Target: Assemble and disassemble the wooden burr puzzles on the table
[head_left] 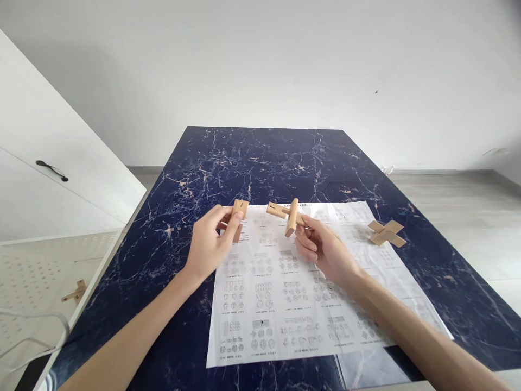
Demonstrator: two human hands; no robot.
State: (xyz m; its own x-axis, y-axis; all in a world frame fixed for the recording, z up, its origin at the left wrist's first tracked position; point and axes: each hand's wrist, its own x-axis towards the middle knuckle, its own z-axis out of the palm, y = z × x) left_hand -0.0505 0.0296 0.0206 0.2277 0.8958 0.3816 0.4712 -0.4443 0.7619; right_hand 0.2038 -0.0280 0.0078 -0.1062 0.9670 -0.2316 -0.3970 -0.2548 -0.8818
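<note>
My left hand (214, 233) pinches a notched wooden puzzle piece (241, 208) marked with a short dark stroke, held over the top left of the printed sheet. Between the thumb and fingers of my right hand (323, 244) are two wooden puzzle pieces (291, 218) joined crosswise, one bearing a dark mark on its left end. A gap separates what the two hands hold. Under both hands lies a white instruction sheet (268, 271) with rows of small line diagrams; my right forearm covers part of it.
A crossed wooden assembly (386, 233) rests at the sheet's right edge on the dark blue marbled table (252, 163). At the lower left, another wooden piece (75, 293) lies on a perforated white surface beside a white cable (36, 315). A white cabinet (61, 136) stands left.
</note>
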